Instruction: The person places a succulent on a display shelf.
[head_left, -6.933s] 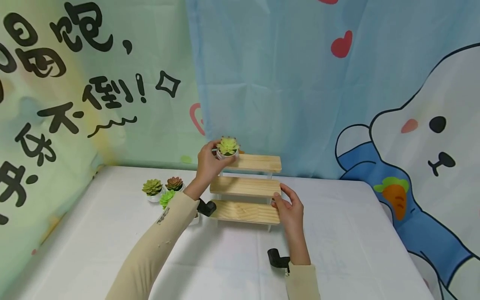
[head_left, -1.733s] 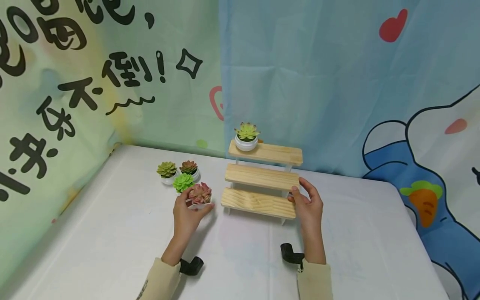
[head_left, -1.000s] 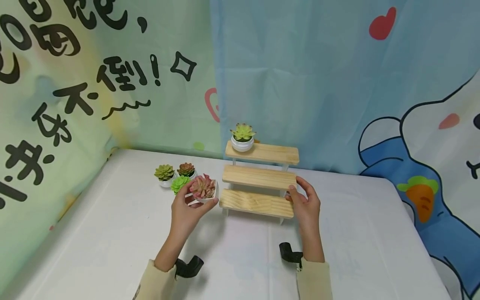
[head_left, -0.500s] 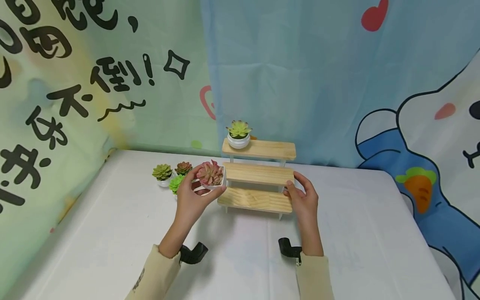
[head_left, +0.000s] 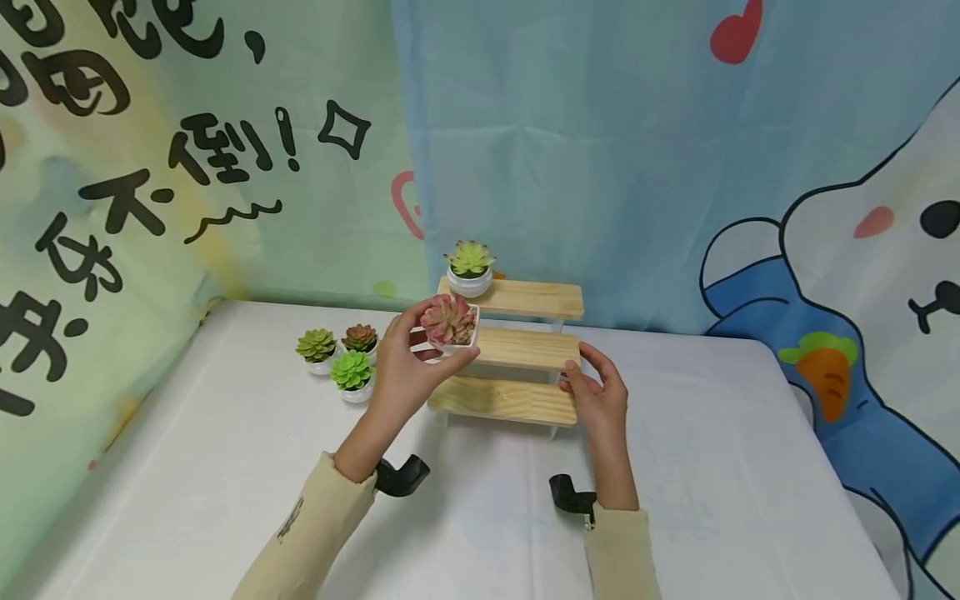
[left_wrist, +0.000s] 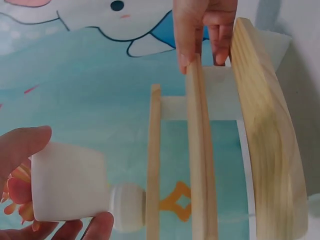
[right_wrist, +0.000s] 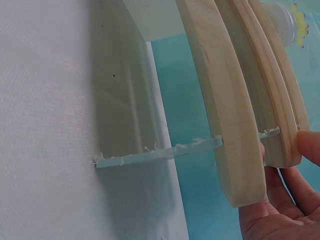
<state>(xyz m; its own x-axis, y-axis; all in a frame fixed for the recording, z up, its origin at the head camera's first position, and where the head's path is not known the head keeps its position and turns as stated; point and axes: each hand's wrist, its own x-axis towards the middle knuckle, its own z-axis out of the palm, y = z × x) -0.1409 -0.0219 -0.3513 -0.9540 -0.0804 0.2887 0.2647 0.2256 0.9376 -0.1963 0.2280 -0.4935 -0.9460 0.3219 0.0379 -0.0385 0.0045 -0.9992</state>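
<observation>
My left hand [head_left: 408,362] holds a pink succulent [head_left: 447,320] in a square white pot [left_wrist: 70,182], raised in front of the left end of the wooden three-tier stand [head_left: 510,402]. Thumb and fingers curl round the pot, which hides part of the middle shelf. My right hand [head_left: 598,392] pinches the right end of the middle shelf [right_wrist: 280,100], thumb on top and fingers beneath. A yellow-green succulent in a round white pot [head_left: 470,272] stands on the left end of the top shelf.
Left of the stand, a dark green succulent [head_left: 317,343], a brown-red succulent [head_left: 361,337] and a bright green succulent [head_left: 351,371] stand together in white pots on the white tablecloth [head_left: 225,467]. A printed curtain [head_left: 600,167] hangs behind the table.
First my left hand set the yellow-green succulent on the top shelf. It then picked up the pink succulent and carried it up and right toward the stand. The right hand keeps its grip.
</observation>
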